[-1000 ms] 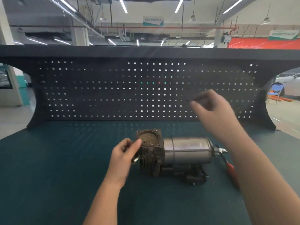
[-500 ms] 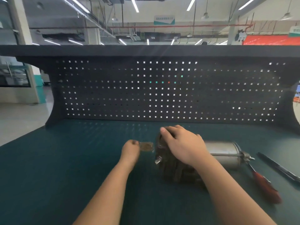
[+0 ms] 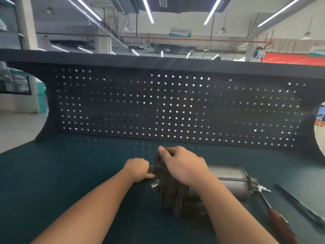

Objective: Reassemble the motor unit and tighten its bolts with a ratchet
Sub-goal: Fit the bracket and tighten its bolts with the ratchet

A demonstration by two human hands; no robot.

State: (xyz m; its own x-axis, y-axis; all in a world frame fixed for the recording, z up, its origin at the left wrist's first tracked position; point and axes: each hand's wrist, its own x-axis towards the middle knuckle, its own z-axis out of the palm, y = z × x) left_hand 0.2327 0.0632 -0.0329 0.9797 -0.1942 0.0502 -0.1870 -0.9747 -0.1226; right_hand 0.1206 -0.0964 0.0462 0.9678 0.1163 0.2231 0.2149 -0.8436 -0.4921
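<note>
Steel motor unit (image 3: 228,182): on its side, end face exposed.
Right hand (image 3: 182,166): fingers curled over housing, steadying.
Left hand (image 3: 139,169): pinching cover plate (image 3: 150,169) against the face.

right hand (image 3: 182,166) hides motor unit (image 3: 228,182) head top | red-handled tool (image 3: 279,222) cut off at bottom edge

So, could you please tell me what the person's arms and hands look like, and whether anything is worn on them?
Both forearms are bare right to the frame edge, so no sleeves show. The left hand and right hand wear no gloves, and no watch, ring or wristband is visible.
</note>
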